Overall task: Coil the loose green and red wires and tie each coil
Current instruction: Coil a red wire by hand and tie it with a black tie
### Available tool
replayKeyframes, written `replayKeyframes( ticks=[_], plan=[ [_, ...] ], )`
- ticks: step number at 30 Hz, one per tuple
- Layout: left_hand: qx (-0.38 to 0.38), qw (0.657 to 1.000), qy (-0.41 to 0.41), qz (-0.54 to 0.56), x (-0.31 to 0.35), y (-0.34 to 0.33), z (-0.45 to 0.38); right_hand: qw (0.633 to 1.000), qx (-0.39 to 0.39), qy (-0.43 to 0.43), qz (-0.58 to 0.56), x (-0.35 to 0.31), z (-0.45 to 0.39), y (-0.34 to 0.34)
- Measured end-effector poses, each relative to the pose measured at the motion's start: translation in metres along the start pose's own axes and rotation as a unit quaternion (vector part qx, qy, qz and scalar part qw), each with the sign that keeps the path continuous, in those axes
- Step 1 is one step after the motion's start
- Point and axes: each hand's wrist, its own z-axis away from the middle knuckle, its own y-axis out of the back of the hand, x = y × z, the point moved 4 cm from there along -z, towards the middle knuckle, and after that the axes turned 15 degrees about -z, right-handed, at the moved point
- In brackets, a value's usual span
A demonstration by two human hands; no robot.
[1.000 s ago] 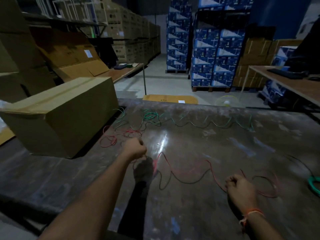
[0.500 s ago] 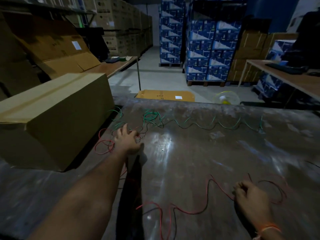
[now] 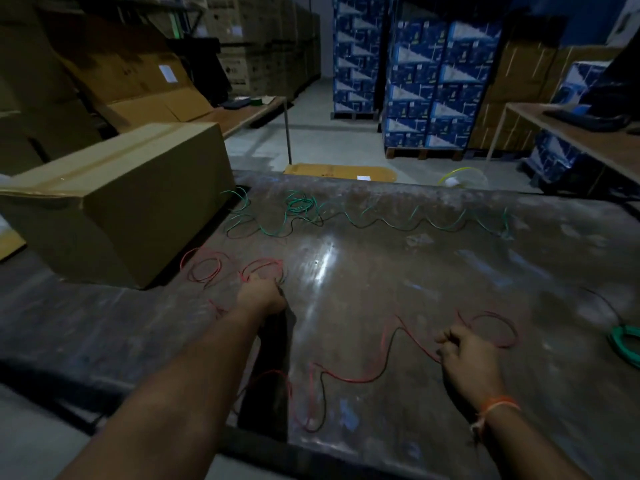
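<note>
A loose red wire (image 3: 349, 378) snakes across the near half of the dark table (image 3: 433, 271), with loops at its left end and a loop at the right. My left hand (image 3: 262, 295) grips the red wire at the left loops, fingers curled. My right hand (image 3: 464, 351) pinches the same wire just left of its right loop. A loose green wire (image 3: 381, 221) lies in waves along the table's far side, tangled at its left end. Neither hand touches the green wire.
A large cardboard box (image 3: 114, 199) sits on the table's left side, close to the wire ends. A coiled green wire (image 3: 627, 342) lies at the right edge. Beyond the table are stacked blue boxes (image 3: 436, 81), cartons and side tables.
My left hand has drawn back toward me from the far tangle and has closed on the red loops. The right hand has kept its hold on the red wire.
</note>
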Motion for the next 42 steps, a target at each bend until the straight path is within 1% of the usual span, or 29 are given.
replayKeyframes(
  ticks=[4, 6, 7, 8, 11, 12, 13, 14, 15, 18, 19, 20, 21, 23, 24, 26, 29, 31, 33, 35, 36, 37, 38, 40, 41, 42],
  plan=[
    [-0.002, 1.000, -0.005, 0.021, 0.035, -0.006, 0.091, 0.998, -0.029, 0.042, -0.033, 0.003, 0.028, 0.023],
    [-0.029, 0.996, 0.005, 0.080, 0.052, -0.010, 0.130, 0.995, -0.049, 0.074, -0.043, 0.002, 0.049, 0.044],
    [-0.067, 0.990, 0.006, 0.124, 0.062, -0.015, 0.148, 0.992, -0.062, 0.098, -0.049, 0.001, 0.062, 0.055],
    [-0.119, 0.983, -0.003, 0.141, 0.074, -0.017, 0.167, 0.988, -0.072, 0.123, -0.059, -0.001, 0.074, 0.068],
    [-0.248, 0.961, -0.038, 0.118, 0.102, -0.011, 0.225, 0.978, -0.098, 0.165, -0.082, -0.001, 0.107, 0.104],
    [-0.281, 0.951, -0.050, 0.119, 0.111, -0.004, 0.244, 0.977, -0.105, 0.168, -0.084, 0.000, 0.117, 0.115],
    [-0.292, 0.945, -0.062, 0.132, 0.119, 0.002, 0.259, 0.976, -0.111, 0.167, -0.086, 0.001, 0.125, 0.125],
    [-0.282, 0.944, -0.073, 0.152, 0.127, 0.010, 0.271, 0.975, -0.116, 0.167, -0.085, 0.001, 0.132, 0.135],
    [-0.252, 0.948, -0.084, 0.175, 0.134, 0.018, 0.281, 0.974, -0.118, 0.173, -0.085, -0.001, 0.139, 0.144],
    [-0.082, 0.962, -0.133, 0.223, 0.154, 0.039, 0.304, 0.969, -0.111, 0.202, -0.094, -0.013, 0.153, 0.167],
    [-0.050, 0.960, -0.146, 0.233, 0.162, 0.041, 0.312, 0.966, -0.109, 0.211, -0.104, -0.017, 0.157, 0.173],
    [-0.044, 0.954, -0.156, 0.254, 0.170, 0.038, 0.320, 0.963, -0.106, 0.220, -0.113, -0.021, 0.160, 0.177],
    [-0.060, 0.941, -0.158, 0.293, 0.178, 0.031, 0.326, 0.961, -0.105, 0.228, -0.120, -0.024, 0.162, 0.181],
    [-0.099, 0.894, -0.155, 0.409, 0.194, 0.017, 0.338, 0.955, -0.112, 0.249, -0.121, -0.031, 0.166, 0.185],
    [-0.099, 0.864, -0.155, 0.469, 0.201, 0.012, 0.343, 0.952, -0.123, 0.257, -0.114, -0.034, 0.168, 0.185],
    [-0.067, 0.816, -0.163, 0.551, 0.212, 0.008, 0.347, 0.946, -0.149, 0.275, -0.087, -0.039, 0.171, 0.183],
    [-0.018, 0.771, -0.173, 0.612, 0.221, 0.012, 0.352, 0.937, -0.175, 0.295, -0.063, -0.047, 0.177, 0.183],
    [0.005, 0.754, -0.194, 0.627, 0.222, 0.016, 0.356, 0.934, -0.182, 0.298, -0.073, -0.053, 0.179, 0.185],
    [0.018, 0.741, -0.217, 0.635, 0.222, 0.017, 0.358, 0.935, -0.170, 0.290, -0.113, -0.059, 0.180, 0.188],
    [0.002, 0.705, -0.237, 0.668, 0.225, 0.019, 0.361, 0.938, -0.149, 0.259, -0.178, -0.064, 0.179, 0.193],
    [-0.006, 0.682, -0.244, 0.689, 0.226, 0.020, 0.363, 0.938, -0.145, 0.234, -0.211, -0.066, 0.178, 0.195],
    [-0.005, 0.666, -0.248, 0.703, 0.228, 0.022, 0.365, 0.936, -0.148, 0.205, -0.245, -0.067, 0.178, 0.196],
    [0.005, 0.668, -0.252, 0.700, 0.229, 0.025, 0.366, 0.931, -0.151, 0.178, -0.281, -0.069, 0.178, 0.196],
    [0.037, 0.700, -0.267, 0.661, 0.231, 0.027, 0.366, 0.917, -0.140, 0.127, -0.352, -0.073, 0.177, 0.200],
    [0.047, 0.712, -0.277, 0.643, 0.231, 0.029, 0.367, 0.908, -0.133, 0.107, -0.383, -0.075, 0.176, 0.203],
    [0.050, 0.717, -0.282, 0.635, 0.231, 0.030, 0.368, 0.903, -0.135, 0.093, -0.397, -0.076, 0.174, 0.205]
  ],
)
